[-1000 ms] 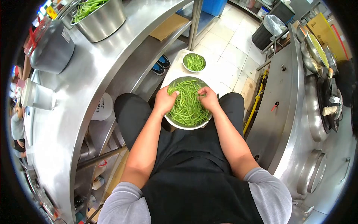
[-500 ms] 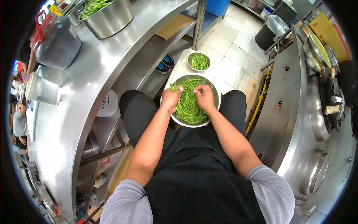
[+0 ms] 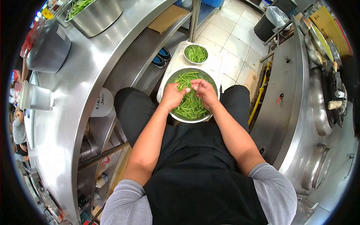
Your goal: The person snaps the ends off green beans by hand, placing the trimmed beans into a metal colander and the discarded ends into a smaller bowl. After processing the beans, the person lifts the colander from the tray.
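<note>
A large metal colander (image 3: 213,83) full of green beans (image 3: 190,107) stands on a pale board between my knees. Over its left part is my left hand (image 3: 174,96), fingers closed, with the thumb pointing toward the right hand; green beans lie around it. My right hand (image 3: 204,92) is beside it over the beans, its thumb and fingers pinched together. What sits between the fingertips is too small to make out. Beyond the colander is a small metal bowl (image 3: 206,59) holding more green beans (image 3: 196,54).
At the left, a steel counter (image 3: 71,97) carries a steel pot (image 3: 98,19), a dark container (image 3: 48,47) and a plastic tub (image 3: 37,96). Pans (image 3: 325,101) line the right side. A bin (image 3: 264,29) stands on the tiled floor. People are partly visible far left.
Both hands have come closer together over the colander. My left hand has turned, its thumb now toward the right hand. The whole view has shifted slightly.
</note>
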Available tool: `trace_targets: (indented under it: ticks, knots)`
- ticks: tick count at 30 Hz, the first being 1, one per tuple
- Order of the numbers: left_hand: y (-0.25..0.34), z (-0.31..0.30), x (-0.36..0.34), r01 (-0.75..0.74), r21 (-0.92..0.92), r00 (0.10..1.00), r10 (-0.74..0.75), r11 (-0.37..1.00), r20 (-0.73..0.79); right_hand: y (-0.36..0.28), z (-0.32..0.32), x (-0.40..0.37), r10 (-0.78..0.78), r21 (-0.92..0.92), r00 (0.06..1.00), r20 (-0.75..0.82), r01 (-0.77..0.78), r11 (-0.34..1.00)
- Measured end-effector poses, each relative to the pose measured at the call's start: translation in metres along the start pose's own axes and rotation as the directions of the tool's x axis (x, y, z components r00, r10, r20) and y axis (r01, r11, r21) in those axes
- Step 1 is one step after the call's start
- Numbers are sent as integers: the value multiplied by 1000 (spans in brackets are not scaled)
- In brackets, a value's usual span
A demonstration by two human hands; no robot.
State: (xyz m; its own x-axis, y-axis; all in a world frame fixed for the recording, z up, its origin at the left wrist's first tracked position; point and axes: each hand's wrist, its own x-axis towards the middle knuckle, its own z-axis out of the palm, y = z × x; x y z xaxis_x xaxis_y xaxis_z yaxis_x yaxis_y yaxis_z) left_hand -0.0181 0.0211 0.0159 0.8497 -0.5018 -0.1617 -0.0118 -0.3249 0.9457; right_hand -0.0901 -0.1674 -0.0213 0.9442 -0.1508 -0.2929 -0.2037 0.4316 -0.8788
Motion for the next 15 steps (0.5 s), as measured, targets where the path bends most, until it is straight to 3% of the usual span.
trace_targets:
  ticks: [1,7,9,13,15]
  knots:
    - [2,-2,-1,-19,196,1000,15,980,24,-3,-2,0,-2,-45,1000,16,3,999]
    - [17,-8,-10,-31,410,996,-5,911,87,0,-3,4,-32,-218,999,17,35,975]
    - [15,-8,-10,-35,426,995,-9,904,101,1,-7,4,-72,-554,994,78,104,826]
    - [15,-10,-14,-74,478,988,0,875,153,1,-7,-1,-95,-607,976,198,198,770]
    - [17,-11,-20,-80,546,991,8,834,133,-3,-10,-7,73,-782,922,380,278,557]
